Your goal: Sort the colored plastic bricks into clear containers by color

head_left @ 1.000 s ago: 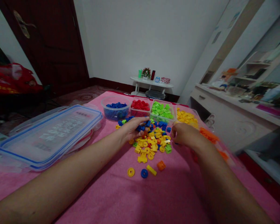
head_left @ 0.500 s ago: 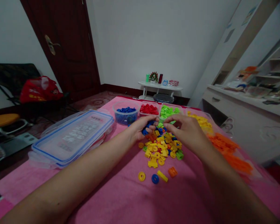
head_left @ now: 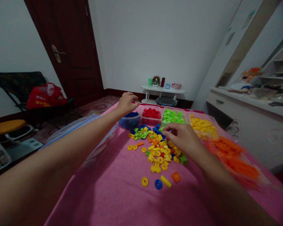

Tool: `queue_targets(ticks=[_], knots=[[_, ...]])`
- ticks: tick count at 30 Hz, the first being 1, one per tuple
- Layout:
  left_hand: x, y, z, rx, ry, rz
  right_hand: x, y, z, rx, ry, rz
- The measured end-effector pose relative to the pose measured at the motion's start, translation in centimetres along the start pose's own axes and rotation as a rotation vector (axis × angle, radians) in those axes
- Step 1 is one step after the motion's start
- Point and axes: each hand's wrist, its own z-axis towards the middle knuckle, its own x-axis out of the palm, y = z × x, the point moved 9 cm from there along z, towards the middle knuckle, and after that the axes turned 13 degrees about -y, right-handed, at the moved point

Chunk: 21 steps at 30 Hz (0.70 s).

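Observation:
My left hand hovers above the round clear tub of blue blocks, fingers apart, with nothing visible in it. Low over the mixed pile of toy building blocks, my right hand has thumb and forefinger close together. A bright green piece shows at those fingertips, but whether it is gripped cannot be made out. Yellow pieces make up most of the pile, with blue, green and orange among them. Nearer me lie a yellow wheel, a blue wheel, a yellow bar and an orange block.
Behind the pile stand boxes of red blocks, green blocks and yellow blocks. Orange pieces fill a container at right. Clear lids are stacked at left, partly behind my left arm. A pink cloth covers the table.
My left hand, earlier closed around blue blocks beside the pile, has moved up and left over the blue tub and opened. My right hand has dropped slightly toward the pile.

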Motion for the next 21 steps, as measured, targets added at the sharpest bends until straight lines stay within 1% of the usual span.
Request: queue_targets(ticks=[1,2,3,5,6,7,9,11,13,15,17,18,19,21], knots=[[-0.1,-1.5,-0.8,0.082,-0.016,-0.017,0.1,0.0,0.0,-0.001,-0.002,-0.002],[0.1,-3.0,-1.8,0.146,-0.005,-0.053,0.1,-0.1,0.0,-0.002,-0.004,-0.004],[0.6,-4.5,-3.0,0.191,0.046,-0.1,0.2,-0.1,0.0,-0.002,-0.003,-0.008],[2.5,-6.9,-5.7,0.242,0.21,-0.13,0.4,-0.2,-0.1,0.004,0.005,-0.016],[3.5,-7.8,-7.1,0.26,0.29,-0.113,0.5,-0.2,-0.1,0.007,0.01,-0.018],[4.4,-8.3,-8.3,0.266,0.332,-0.079,0.5,-0.2,-0.1,0.007,0.015,-0.018],[6.0,-8.2,-10.3,0.241,0.393,0.021,0.6,-0.1,-0.2,-0.004,0.017,-0.013],[7.5,-8.1,-12.0,0.257,0.472,0.097,0.6,0.1,-0.2,-0.024,0.014,-0.004],[8.2,-7.7,-12.9,0.241,0.509,0.149,0.6,0.2,-0.2,-0.04,0.012,0.002],[7.6,-6.9,-12.5,0.143,0.475,0.178,0.6,0.1,-0.2,-0.043,0.012,0.005],[6.5,-6.5,-11.8,0.038,0.454,0.131,0.5,0.0,-0.2,-0.038,0.012,0.011],[6.0,-6.6,-11.5,0.014,0.478,0.071,0.5,-0.1,-0.2,-0.034,0.012,0.018],[5.6,-6.9,-11.3,-0.004,0.528,-0.013,0.4,-0.1,-0.2,-0.029,0.011,0.024],[5.0,-7.2,-11.4,-0.092,0.68,-0.211,0.3,-0.1,-0.2,-0.019,0.008,0.032]])
